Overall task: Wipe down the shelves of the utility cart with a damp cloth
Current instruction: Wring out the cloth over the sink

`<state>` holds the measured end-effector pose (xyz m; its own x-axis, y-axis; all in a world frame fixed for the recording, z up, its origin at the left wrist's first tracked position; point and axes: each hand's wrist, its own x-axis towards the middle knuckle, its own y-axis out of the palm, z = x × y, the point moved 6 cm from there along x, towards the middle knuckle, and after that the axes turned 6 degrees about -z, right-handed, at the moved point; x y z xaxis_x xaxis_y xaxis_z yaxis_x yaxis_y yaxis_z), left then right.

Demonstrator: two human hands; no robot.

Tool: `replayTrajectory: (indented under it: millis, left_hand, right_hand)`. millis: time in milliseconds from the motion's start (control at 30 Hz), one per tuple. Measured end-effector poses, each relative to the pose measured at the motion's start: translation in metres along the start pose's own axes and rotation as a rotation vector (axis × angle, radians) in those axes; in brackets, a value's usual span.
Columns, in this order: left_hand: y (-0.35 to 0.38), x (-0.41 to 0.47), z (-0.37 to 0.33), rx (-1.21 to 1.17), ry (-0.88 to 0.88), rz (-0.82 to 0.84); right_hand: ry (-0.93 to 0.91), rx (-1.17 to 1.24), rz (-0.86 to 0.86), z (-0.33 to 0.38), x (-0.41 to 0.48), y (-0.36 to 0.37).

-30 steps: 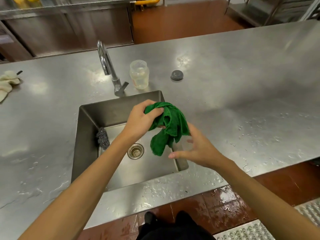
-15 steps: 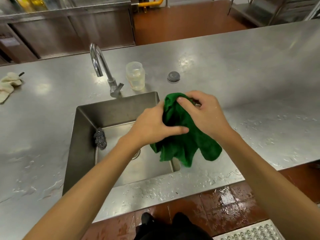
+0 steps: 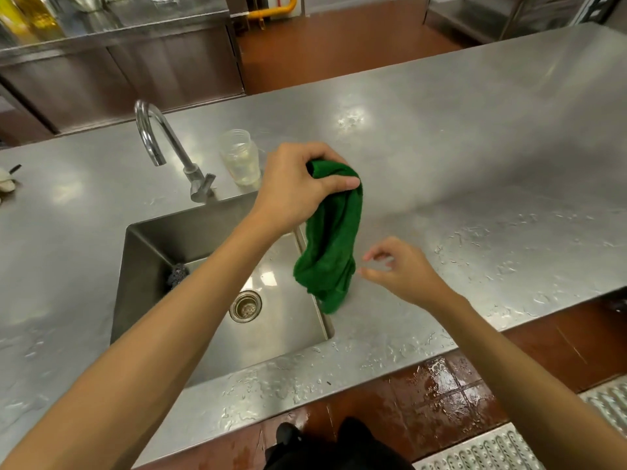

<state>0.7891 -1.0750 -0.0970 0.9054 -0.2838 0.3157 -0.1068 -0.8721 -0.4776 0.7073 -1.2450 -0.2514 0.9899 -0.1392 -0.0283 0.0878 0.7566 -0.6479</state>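
Two hands in view. Your left hand (image 3: 298,184) has fingers and thumb curled tight around the top of the green cloth (image 3: 329,245), which hangs bunched above the right edge of the sink (image 3: 152,252). Your right hand (image 3: 403,273) sits just beside the cloth's lower end, fingers loosely curled, apart, holding nothing. Faucet (image 3: 159,137) and clear jar (image 3: 241,157) stand behind the sink on the wet steel counter (image 3: 475,164).

Counter (image 3: 475,147) right passable; faucet (image 3: 159,137), jar (image 3: 240,157) behind sink (image 3: 190,232); cloth (image 3: 330,239) hangs over rim.
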Motion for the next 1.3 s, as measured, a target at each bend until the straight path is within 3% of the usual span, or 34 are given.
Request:
replayTrajectory:
  millis: [133,333,433,633,767,967,1167,1233,1300]
  left_hand:
    - [-0.007,0.008,0.001,-0.066,-0.051,-0.032]
    - [-0.005,0.013,-0.005,-0.083,0.004,0.009]
    - [-0.007,0.015,0.0,-0.086,0.032,0.021]
    - [-0.022,0.027,0.021,-0.009,0.05,-0.012]
    - [-0.031,0.045,0.03,0.058,0.042,-0.039]
    - [-0.035,0.059,0.026,0.032,0.026,-0.069]
    - [0.018,-0.009,0.05,0.116,0.054,0.092]
    - [0.046,-0.049,0.077,0.216,0.057,0.146]
    - [0.08,-0.096,0.111,0.282,-0.05,0.251]
  right_hand:
    - [0.088,0.111,0.11,-0.016,-0.014,0.024]
    - [0.066,0.152,-0.003,-0.002,0.007,0.035]
    - [0.008,0.007,-0.053,-0.001,0.019,0.024]
    - [0.106,-0.03,-0.222,-0.019,0.054,-0.048]
    - [0.046,-0.067,-0.349,-0.001,0.086,-0.104]
    - [-0.183,-0.12,-0.449,0.029,0.099,-0.175]
    - [-0.247,-0.266,-0.335,-0.019,0.041,-0.156]
    - [-0.208,-0.339,-0.203,-0.061,0.012,-0.124]
    - [-0.098,-0.428,-0.015,-0.111,-0.019,-0.084]
